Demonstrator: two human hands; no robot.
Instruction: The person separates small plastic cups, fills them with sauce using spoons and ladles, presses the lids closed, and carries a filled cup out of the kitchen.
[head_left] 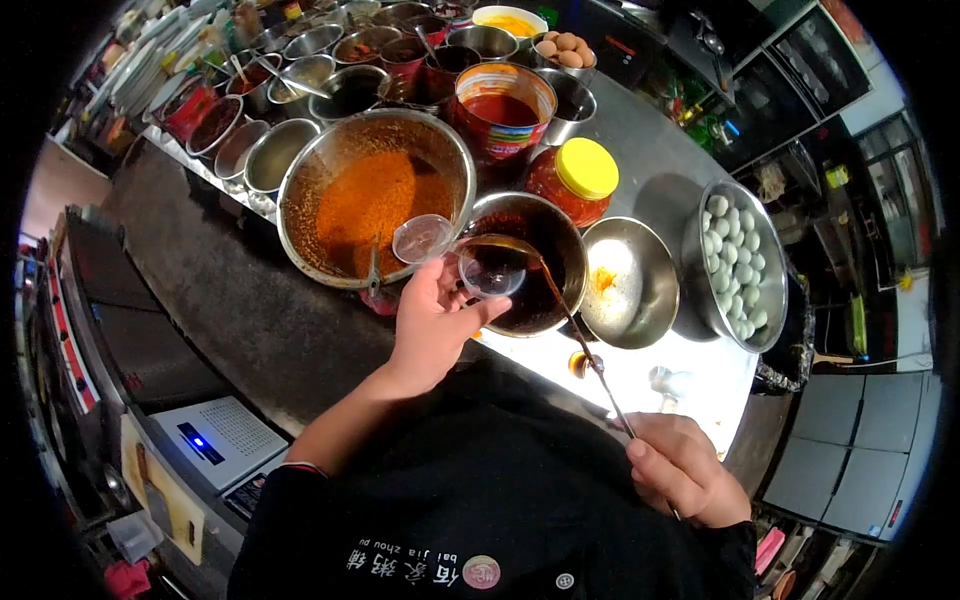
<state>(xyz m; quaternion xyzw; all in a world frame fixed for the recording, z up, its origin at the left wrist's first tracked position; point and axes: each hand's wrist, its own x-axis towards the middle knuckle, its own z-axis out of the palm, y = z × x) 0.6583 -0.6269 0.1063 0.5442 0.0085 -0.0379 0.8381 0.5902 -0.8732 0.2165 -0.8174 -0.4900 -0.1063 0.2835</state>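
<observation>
Left hand (pixel 432 322) extended — gripping clear cup (pixel 492 276); right hand (pixel 692 466) low — curled round ladle (pixel 599 369).

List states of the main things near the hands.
Clear cup: open, in left hand, contents unclear
Clear lid: not on cup
Ladle: held in right hand
Large bowl: part-filled, orange-red
Pot: uncovered, dark contents
Jar: yellow lid on
Red tin: open, red contents
Steel bowl: orange patch inside
Egg bowl: uncovered, holds eggs

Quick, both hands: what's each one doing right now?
Left hand: closed on a small clear plastic cup.
Right hand: closed around the handle of a long ladle.
</observation>
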